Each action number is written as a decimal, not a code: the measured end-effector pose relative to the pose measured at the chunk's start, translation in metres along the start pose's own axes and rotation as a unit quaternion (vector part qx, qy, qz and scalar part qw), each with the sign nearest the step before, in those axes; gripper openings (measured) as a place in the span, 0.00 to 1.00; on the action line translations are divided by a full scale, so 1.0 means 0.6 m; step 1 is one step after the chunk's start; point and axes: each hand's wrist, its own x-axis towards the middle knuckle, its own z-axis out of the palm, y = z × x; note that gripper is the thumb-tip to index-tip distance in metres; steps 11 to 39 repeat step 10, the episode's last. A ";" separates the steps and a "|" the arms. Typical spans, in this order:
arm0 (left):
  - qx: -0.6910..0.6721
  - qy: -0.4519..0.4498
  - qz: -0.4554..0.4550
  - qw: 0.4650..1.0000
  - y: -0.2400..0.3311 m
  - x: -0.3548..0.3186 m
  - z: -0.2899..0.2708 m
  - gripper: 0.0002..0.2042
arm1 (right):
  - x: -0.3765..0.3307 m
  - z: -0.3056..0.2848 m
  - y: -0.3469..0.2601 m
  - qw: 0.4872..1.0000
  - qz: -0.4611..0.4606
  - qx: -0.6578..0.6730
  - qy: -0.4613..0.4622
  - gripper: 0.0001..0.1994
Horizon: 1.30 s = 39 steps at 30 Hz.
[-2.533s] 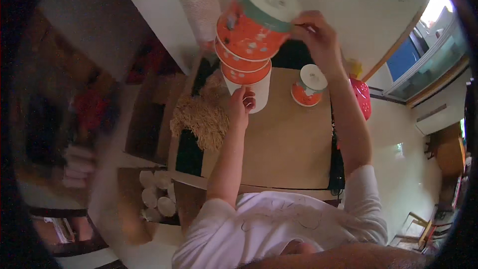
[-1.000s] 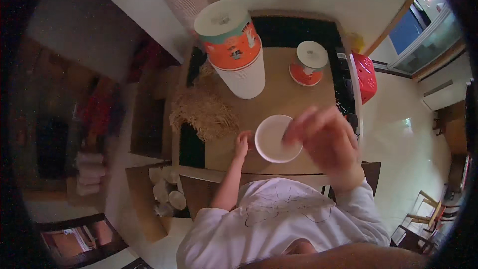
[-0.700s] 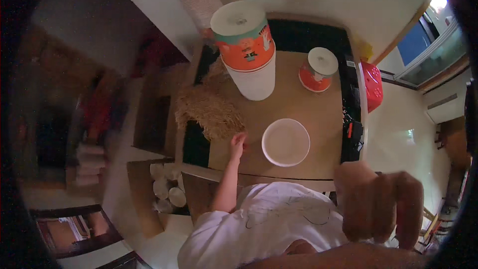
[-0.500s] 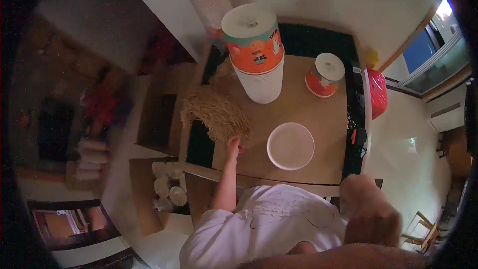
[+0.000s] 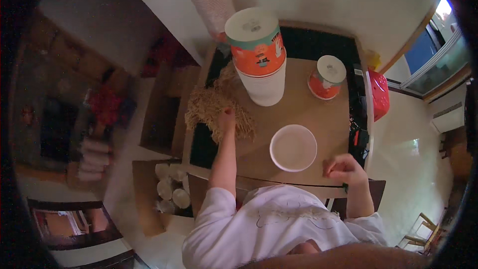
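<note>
My left hand (image 5: pixel 227 116) is sunk into a loose pile of brown shredded paper (image 5: pixel 211 100), its fingers curled and partly hidden in the strands. Right of centre, my right hand (image 5: pixel 347 168) hovers by the table's near edge with fingers bent inward; what they hold, if anything, is hidden. Between the hands a white round paper tub (image 5: pixel 294 148) stands open side up, touched by neither. Behind it rises a tall stack of upside-down paper buckets (image 5: pixel 260 82), topped by an orange and green printed one. A shorter orange printed tub (image 5: pixel 324 86) sits upside down at the right.
A brown board (image 5: pixel 318 119) covers much of the table. Another tall stack of pale cups (image 5: pixel 211 4) leans near the wall. Small dark items (image 5: pixel 359 137) line the table's right edge, beside a red plastic container (image 5: pixel 377 94). Below left, a cardboard box (image 5: pixel 147 197) holds several white cups.
My left hand has moved forward from the pile's near edge into the shredded paper. My right hand has risen from low beside my body to above the table's near right corner.
</note>
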 end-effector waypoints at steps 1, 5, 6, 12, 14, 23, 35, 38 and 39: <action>-0.008 -0.113 -0.039 0.993 0.194 -0.021 -0.060 0.16 | -0.024 -0.020 0.009 0.992 -0.030 -0.023 0.117 0.07; 0.003 -0.142 -0.106 0.984 0.115 0.004 -0.091 0.14 | -0.017 -0.010 0.037 0.979 -0.040 -0.002 0.201 0.06; -0.167 -0.127 -0.126 0.970 0.075 0.003 -0.091 0.13 | -0.013 -0.009 0.048 0.977 -0.028 0.004 0.213 0.06; -0.407 -0.197 0.039 0.891 0.034 -0.092 -0.100 0.23 | -0.015 -0.005 0.120 0.963 0.091 -0.025 0.251 0.08; -0.407 -0.197 0.039 0.891 0.034 -0.092 -0.100 0.23 | -0.015 -0.005 0.120 0.963 0.091 -0.025 0.251 0.08; -0.407 -0.197 0.039 0.891 0.034 -0.092 -0.100 0.23 | -0.015 -0.005 0.120 0.963 0.091 -0.025 0.251 0.08; -0.407 -0.197 0.039 0.891 0.034 -0.092 -0.100 0.23 | -0.015 -0.005 0.120 0.963 0.091 -0.025 0.251 0.08; -0.407 -0.197 0.039 0.891 0.034 -0.092 -0.100 0.23 | -0.015 -0.005 0.120 0.963 0.091 -0.025 0.251 0.08; -0.407 -0.197 0.039 0.891 0.034 -0.092 -0.100 0.23 | -0.015 -0.005 0.120 0.963 0.091 -0.025 0.251 0.08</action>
